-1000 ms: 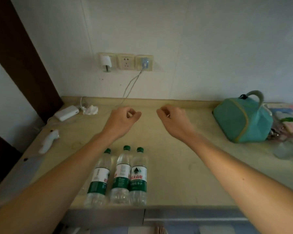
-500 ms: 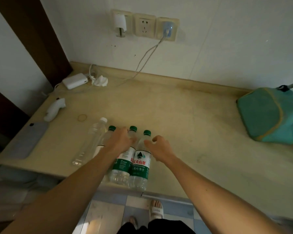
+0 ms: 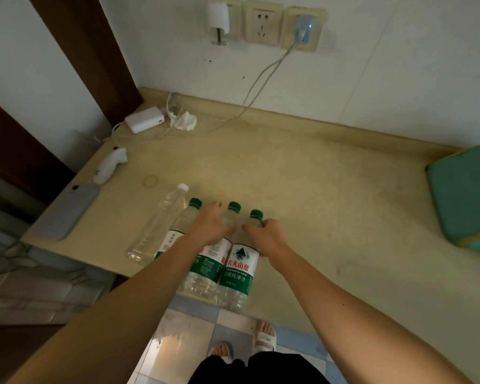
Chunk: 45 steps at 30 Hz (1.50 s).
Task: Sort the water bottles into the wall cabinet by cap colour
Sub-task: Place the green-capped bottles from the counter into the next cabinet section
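Now four clear plastic water bottles (image 3: 233, 268) lie side by side at the beige countertop's (image 3: 330, 195) near edge, caps pointing far. Left hand (image 3: 209, 225) curls over the middle green-capped bottle (image 3: 205, 261); right hand (image 3: 263, 236) grips the rightmost.

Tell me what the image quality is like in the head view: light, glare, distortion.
Head view: dim, yellowish indoor light, no hard shadows; wide-angle bending curves the counter edge and stretches both forearms; a bright reflection sits on the floor tile; the label on the rightmost green-cap bottle stays sharp, while the clear white-cap bottle looks faint against the counter.
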Each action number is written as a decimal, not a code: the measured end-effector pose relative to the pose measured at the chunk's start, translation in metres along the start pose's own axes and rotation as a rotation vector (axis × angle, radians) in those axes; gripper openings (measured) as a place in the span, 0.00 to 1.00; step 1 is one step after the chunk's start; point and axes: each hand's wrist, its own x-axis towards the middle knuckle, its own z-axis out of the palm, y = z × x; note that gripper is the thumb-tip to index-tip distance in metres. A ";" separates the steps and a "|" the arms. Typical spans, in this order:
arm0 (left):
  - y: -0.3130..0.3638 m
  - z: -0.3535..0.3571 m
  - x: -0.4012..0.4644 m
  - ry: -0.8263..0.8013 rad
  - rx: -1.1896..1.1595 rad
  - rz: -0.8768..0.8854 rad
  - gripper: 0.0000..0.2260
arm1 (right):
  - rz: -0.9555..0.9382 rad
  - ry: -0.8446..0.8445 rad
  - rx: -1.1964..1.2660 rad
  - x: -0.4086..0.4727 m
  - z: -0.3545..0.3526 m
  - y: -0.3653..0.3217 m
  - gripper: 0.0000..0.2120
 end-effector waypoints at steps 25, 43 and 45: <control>0.030 0.010 -0.009 0.282 -0.224 0.610 0.32 | -0.635 0.423 -0.094 -0.049 -0.102 -0.007 0.28; 0.006 0.039 0.005 0.176 -0.399 0.437 0.30 | -0.429 0.340 0.071 -0.013 -0.083 0.033 0.36; 0.008 0.042 0.006 0.188 -0.429 0.432 0.27 | -0.433 0.337 0.069 -0.005 -0.082 0.033 0.35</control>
